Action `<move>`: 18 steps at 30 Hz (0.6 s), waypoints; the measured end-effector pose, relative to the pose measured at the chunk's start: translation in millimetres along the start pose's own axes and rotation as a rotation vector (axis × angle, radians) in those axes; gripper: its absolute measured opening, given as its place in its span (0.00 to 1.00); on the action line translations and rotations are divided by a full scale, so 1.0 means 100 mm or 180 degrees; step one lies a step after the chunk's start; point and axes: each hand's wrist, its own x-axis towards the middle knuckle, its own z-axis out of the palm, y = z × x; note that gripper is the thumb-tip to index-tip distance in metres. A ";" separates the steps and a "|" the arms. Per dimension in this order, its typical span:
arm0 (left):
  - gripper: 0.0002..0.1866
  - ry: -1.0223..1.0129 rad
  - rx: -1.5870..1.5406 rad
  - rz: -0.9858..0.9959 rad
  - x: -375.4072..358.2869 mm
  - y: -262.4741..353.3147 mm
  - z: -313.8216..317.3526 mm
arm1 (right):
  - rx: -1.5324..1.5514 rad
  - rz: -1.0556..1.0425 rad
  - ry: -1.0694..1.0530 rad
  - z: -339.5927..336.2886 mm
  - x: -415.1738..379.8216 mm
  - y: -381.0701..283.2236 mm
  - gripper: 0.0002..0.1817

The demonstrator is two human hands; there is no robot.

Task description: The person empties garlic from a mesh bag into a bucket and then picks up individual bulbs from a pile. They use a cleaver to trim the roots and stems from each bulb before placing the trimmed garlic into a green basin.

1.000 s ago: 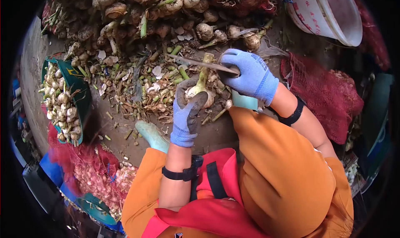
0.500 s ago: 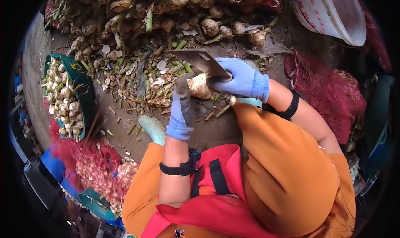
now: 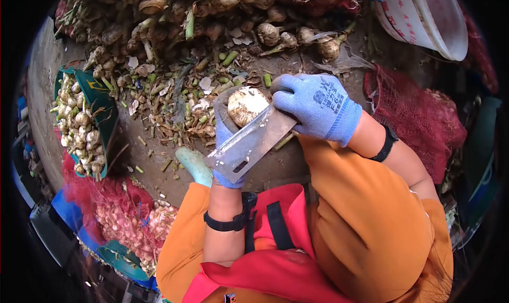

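My left hand (image 3: 225, 129), in a blue glove with a dark palm, is closed around a large garlic bulb (image 3: 247, 104) whose pale, flattish face points up. A flat cleaver-like knife (image 3: 255, 145) is in my gloved right hand (image 3: 321, 104), the fingers wrapped around its end beside the bulb. Its wide blade slants down to the left, its upper edge close to the bulb's lower side, and overlaps my left wrist in this view. Cut stems and dry skins (image 3: 185, 104) lie on the ground beyond both hands.
Unpeeled garlic bulbs (image 3: 212, 32) are heaped at the top. A green container (image 3: 104, 112) of trimmed bulbs lies at left, near a red net bag (image 3: 122, 207) of garlic. At right are a white bucket (image 3: 405, 16) and another red net bag (image 3: 413, 114).
The knife has swung from pointing up and left to slanting down and left across my left wrist. The bulb has turned so its pale face shows, and my right hand has rolled over.
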 end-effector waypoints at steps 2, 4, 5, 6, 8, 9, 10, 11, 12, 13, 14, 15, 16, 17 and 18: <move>0.38 -0.0149 0.0349 0.0093 -0.01 -0.07 -0.08 | 0.0028 0.0068 -0.0086 -0.03 0.01 0.00 0.17; 0.40 -0.0322 0.0340 0.0189 -0.07 -0.21 -0.18 | 0.0005 0.0179 -0.0107 0.00 0.04 0.03 0.14; 0.40 -0.0318 0.0347 0.0188 -0.09 -0.31 -0.26 | 0.0011 0.0176 -0.0104 0.03 0.05 0.07 0.14; 0.40 -0.0530 0.1216 0.0827 -0.09 -0.27 -0.26 | 0.0004 0.0295 -0.0095 0.06 0.05 0.11 0.13; 0.39 -0.0330 -0.0300 -0.0266 -0.15 -0.17 -0.17 | -0.0072 0.0672 -0.0145 0.13 0.06 0.25 0.11; 0.38 -0.0181 0.0096 0.0110 -0.15 -0.12 -0.13 | -0.0113 0.1087 -0.0162 0.22 0.05 0.44 0.10; 0.37 0.0019 0.0210 0.0255 -0.11 -0.12 -0.21 | -0.0127 0.1632 -0.0180 0.24 -0.01 0.63 0.10; 0.37 0.0234 0.0313 0.0409 -0.03 -0.09 -0.38 | -0.0266 0.1891 0.0021 0.24 -0.12 0.81 0.11; 0.36 0.0189 -0.0390 -0.0077 0.04 0.30 -0.56 | -0.0224 0.1988 0.0278 0.14 -0.23 0.94 0.11; 0.36 -0.1460 -0.2488 0.0535 0.24 0.37 -1.09 | -0.0168 0.2107 0.0507 0.07 -0.35 1.03 0.13; 0.35 -0.1266 -0.2756 0.0884 0.23 0.58 -1.38 | -0.0159 0.2053 0.0402 0.04 -0.45 1.11 0.13; 0.35 -0.1082 -0.3017 0.1251 0.20 0.74 -1.49 | -0.0164 0.1993 0.0322 0.00 -0.50 1.21 0.13; 0.35 -0.1102 -0.3031 0.1237 0.21 0.73 -1.44 | -0.0370 0.1950 -0.0019 0.08 -0.53 1.35 0.15; 0.35 -0.1062 -0.2930 0.1106 0.23 0.71 -1.37 | -0.0424 0.1873 -0.0130 0.21 -0.53 1.47 0.17; 0.35 -0.1023 -0.2822 0.0998 0.27 0.69 -1.27 | -0.0404 0.1903 -0.0076 0.30 -0.48 1.54 0.18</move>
